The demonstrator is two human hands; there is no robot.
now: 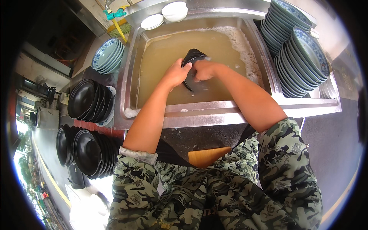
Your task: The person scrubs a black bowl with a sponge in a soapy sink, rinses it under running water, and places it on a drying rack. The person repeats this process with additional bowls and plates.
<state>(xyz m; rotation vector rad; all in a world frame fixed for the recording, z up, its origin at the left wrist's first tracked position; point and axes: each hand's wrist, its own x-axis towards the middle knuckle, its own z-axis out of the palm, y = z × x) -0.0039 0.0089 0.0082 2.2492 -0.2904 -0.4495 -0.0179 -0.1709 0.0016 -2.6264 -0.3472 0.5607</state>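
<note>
A black bowl (192,54) stands tilted on edge in the cloudy water of a stainless-steel sink (198,111), its lower part under the surface. My left hand (177,73) grips its left rim, with the thumb on the near face. Inside the bowl's hollow are the curled fingers of my right hand (205,70), at the waterline. Whether they hold a cloth or sponge is hidden. Foam (244,51) floats along the sink's right side and far right corner.
Blue-patterned plates (306,54) rise in tall stacks on the right, with a smaller plate stack (106,54) at left. Black bowls (86,100) are piled left and lower left. White bowls (174,11) sit on the far rim, near a teal tap (115,13).
</note>
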